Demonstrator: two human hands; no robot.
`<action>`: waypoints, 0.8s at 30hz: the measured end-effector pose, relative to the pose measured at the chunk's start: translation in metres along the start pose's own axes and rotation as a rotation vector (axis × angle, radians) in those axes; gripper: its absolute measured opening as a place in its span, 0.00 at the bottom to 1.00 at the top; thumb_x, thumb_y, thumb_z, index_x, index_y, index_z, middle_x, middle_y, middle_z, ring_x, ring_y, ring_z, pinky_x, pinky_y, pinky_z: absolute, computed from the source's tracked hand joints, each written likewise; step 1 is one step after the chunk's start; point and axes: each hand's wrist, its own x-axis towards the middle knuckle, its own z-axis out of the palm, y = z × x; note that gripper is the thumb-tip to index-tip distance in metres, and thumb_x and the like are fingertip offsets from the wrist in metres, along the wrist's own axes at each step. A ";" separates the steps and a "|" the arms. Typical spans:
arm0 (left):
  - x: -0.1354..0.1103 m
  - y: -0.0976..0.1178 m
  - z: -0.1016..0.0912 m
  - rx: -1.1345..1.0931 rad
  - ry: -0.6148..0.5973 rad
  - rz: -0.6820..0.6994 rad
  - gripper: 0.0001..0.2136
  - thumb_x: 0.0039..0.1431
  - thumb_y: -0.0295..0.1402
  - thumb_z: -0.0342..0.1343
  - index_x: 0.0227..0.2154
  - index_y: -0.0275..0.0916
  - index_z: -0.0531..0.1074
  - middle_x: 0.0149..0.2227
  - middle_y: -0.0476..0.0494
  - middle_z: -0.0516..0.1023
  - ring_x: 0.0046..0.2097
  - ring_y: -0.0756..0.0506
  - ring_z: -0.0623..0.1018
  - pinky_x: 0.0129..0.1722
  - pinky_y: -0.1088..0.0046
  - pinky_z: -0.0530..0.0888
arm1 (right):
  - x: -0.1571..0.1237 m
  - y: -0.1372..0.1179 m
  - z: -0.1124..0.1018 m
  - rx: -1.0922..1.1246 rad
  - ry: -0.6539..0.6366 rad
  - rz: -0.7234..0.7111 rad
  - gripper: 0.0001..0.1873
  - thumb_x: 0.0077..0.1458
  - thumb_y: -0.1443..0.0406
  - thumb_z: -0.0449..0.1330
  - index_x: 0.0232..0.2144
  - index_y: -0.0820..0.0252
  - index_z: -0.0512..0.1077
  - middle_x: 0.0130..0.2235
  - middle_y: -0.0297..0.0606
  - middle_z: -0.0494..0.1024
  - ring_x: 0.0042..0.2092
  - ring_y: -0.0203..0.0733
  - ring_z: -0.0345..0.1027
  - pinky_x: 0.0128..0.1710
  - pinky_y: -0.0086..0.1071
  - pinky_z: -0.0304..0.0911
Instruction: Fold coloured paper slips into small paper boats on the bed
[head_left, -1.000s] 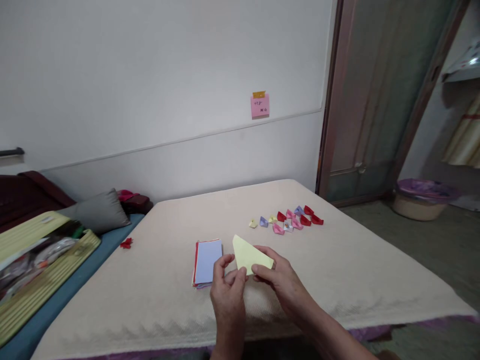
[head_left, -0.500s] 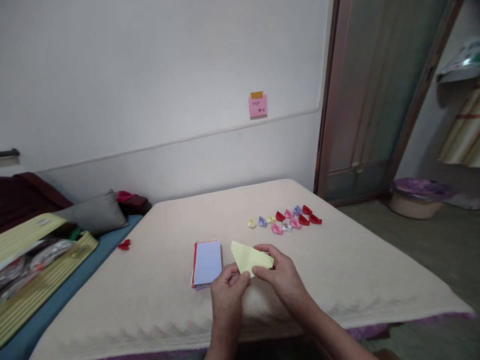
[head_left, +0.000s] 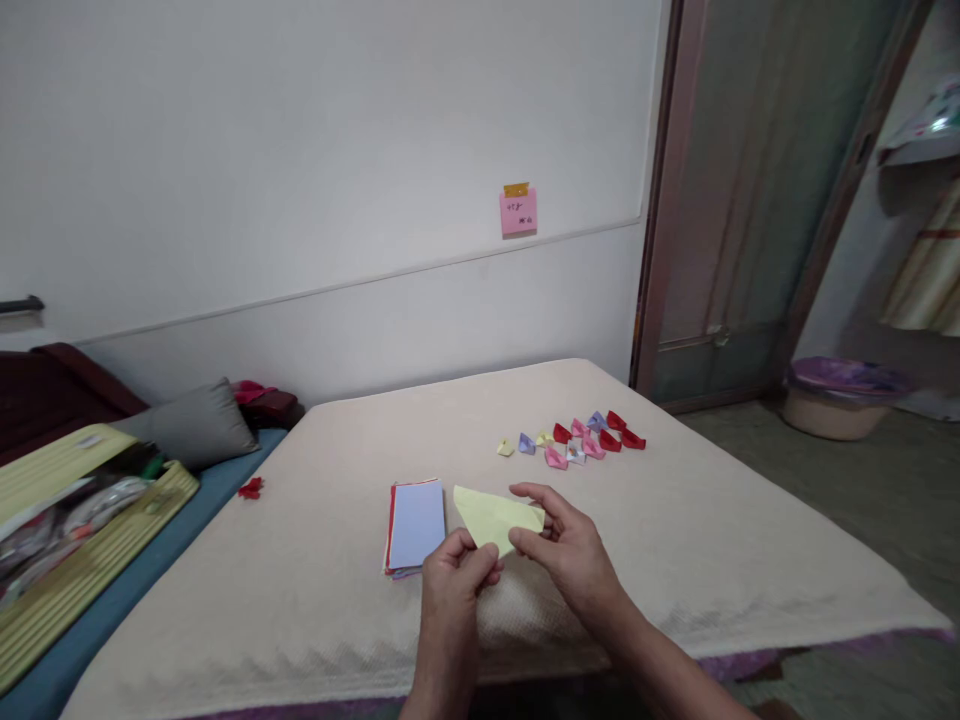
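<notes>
A folded sheet of pale yellow paper (head_left: 491, 516) is held up above the table between both hands. My left hand (head_left: 456, 585) pinches its lower edge between thumb and fingers. At its right end my right hand (head_left: 570, 550) grips it, thumb in front and fingers behind, index finger raised along the top. Just left of the hands lies a stack of coloured paper (head_left: 417, 525), a blue sheet on top and red edges showing. Beyond the hands, several small folded paper boats (head_left: 576, 452) in red, pink, blue, yellow and white stand grouped.
A cream cloth (head_left: 315, 600) covers the table. Small red folded pieces (head_left: 251, 488) lie near its left edge. Further left are an open yellow case (head_left: 161, 515) with bagged things inside and a grey pillow (head_left: 199, 425). A lined bin (head_left: 836, 410) stands on the floor at right.
The yellow paper has shifted slightly left and turned a little in my hands, its top edge now lying flatter. Both hands keep hold of it.
</notes>
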 end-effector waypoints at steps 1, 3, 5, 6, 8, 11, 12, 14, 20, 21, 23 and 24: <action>0.000 0.000 0.000 -0.005 -0.004 0.002 0.06 0.44 0.31 0.62 0.25 0.34 0.74 0.22 0.51 0.71 0.26 0.52 0.69 0.27 0.79 0.65 | 0.000 -0.001 0.000 0.026 -0.003 0.039 0.20 0.40 0.70 0.60 0.40 0.59 0.69 0.25 0.28 0.69 0.25 0.34 0.60 0.25 0.27 0.57; -0.001 -0.001 0.002 -0.014 -0.012 0.001 0.07 0.44 0.31 0.62 0.28 0.34 0.75 0.24 0.50 0.72 0.26 0.52 0.69 0.27 0.78 0.65 | 0.001 0.000 0.001 0.091 -0.013 0.098 0.19 0.39 0.69 0.61 0.38 0.61 0.68 0.23 0.28 0.69 0.24 0.33 0.60 0.24 0.27 0.57; 0.000 -0.002 0.004 -0.015 -0.019 -0.001 0.09 0.44 0.31 0.62 0.30 0.34 0.76 0.26 0.49 0.73 0.27 0.52 0.69 0.28 0.78 0.66 | 0.002 0.001 0.001 0.137 -0.011 0.116 0.15 0.39 0.68 0.61 0.34 0.62 0.68 0.23 0.30 0.69 0.23 0.33 0.60 0.23 0.26 0.56; 0.000 -0.002 0.004 -0.009 -0.028 -0.003 0.10 0.44 0.31 0.62 0.31 0.33 0.76 0.26 0.48 0.74 0.27 0.52 0.69 0.28 0.78 0.66 | 0.003 0.001 0.001 0.140 -0.006 0.112 0.13 0.39 0.67 0.61 0.33 0.62 0.68 0.23 0.30 0.69 0.23 0.33 0.59 0.22 0.26 0.56; 0.000 -0.001 0.006 -0.003 -0.037 0.005 0.13 0.42 0.31 0.63 0.33 0.33 0.76 0.28 0.46 0.75 0.27 0.51 0.69 0.27 0.78 0.66 | 0.003 0.000 0.000 0.106 -0.006 0.090 0.11 0.39 0.68 0.62 0.30 0.62 0.68 0.21 0.28 0.67 0.22 0.32 0.58 0.22 0.26 0.54; 0.000 0.003 0.006 0.017 -0.001 0.035 0.15 0.39 0.32 0.64 0.34 0.32 0.75 0.27 0.45 0.76 0.26 0.51 0.69 0.22 0.79 0.64 | 0.002 -0.003 0.000 0.029 -0.067 0.055 0.08 0.40 0.69 0.60 0.28 0.61 0.67 0.21 0.27 0.65 0.22 0.31 0.57 0.22 0.25 0.53; -0.001 0.005 0.006 0.038 0.017 0.033 0.15 0.39 0.33 0.64 0.32 0.32 0.75 0.24 0.47 0.75 0.23 0.52 0.67 0.20 0.79 0.62 | 0.001 -0.003 0.000 0.009 -0.083 0.051 0.08 0.41 0.70 0.60 0.29 0.61 0.67 0.21 0.26 0.64 0.23 0.31 0.56 0.22 0.25 0.53; -0.003 0.008 0.007 0.089 0.035 0.011 0.12 0.40 0.34 0.64 0.27 0.31 0.74 0.16 0.53 0.67 0.18 0.56 0.59 0.17 0.80 0.55 | -0.002 -0.003 0.001 -0.006 -0.095 0.041 0.13 0.42 0.70 0.59 0.35 0.60 0.66 0.22 0.25 0.63 0.23 0.31 0.56 0.22 0.25 0.53; -0.007 0.011 0.010 0.080 0.056 0.020 0.12 0.42 0.37 0.63 0.22 0.34 0.69 0.11 0.60 0.55 0.16 0.57 0.51 0.16 0.80 0.48 | -0.007 -0.001 0.003 0.021 -0.030 -0.096 0.20 0.46 0.70 0.59 0.43 0.55 0.60 0.27 0.26 0.64 0.25 0.30 0.56 0.24 0.24 0.53; -0.007 0.010 0.009 0.077 0.056 0.024 0.12 0.42 0.37 0.63 0.22 0.34 0.69 0.11 0.60 0.55 0.17 0.57 0.51 0.17 0.80 0.49 | -0.007 -0.002 0.003 0.011 -0.020 -0.111 0.20 0.46 0.70 0.59 0.42 0.55 0.60 0.29 0.27 0.65 0.25 0.30 0.56 0.25 0.25 0.54; -0.007 0.009 0.008 0.079 0.051 0.029 0.12 0.43 0.37 0.62 0.21 0.34 0.69 0.11 0.59 0.56 0.17 0.57 0.52 0.17 0.80 0.49 | -0.008 -0.003 0.002 -0.009 -0.019 -0.123 0.17 0.47 0.69 0.59 0.40 0.56 0.61 0.30 0.29 0.66 0.25 0.31 0.56 0.25 0.25 0.54; -0.006 0.009 0.008 0.082 0.047 0.033 0.12 0.43 0.37 0.62 0.21 0.34 0.69 0.11 0.59 0.56 0.17 0.56 0.52 0.17 0.80 0.50 | -0.008 -0.003 0.002 -0.013 -0.024 -0.123 0.16 0.47 0.69 0.59 0.39 0.56 0.61 0.29 0.28 0.65 0.25 0.31 0.56 0.25 0.25 0.53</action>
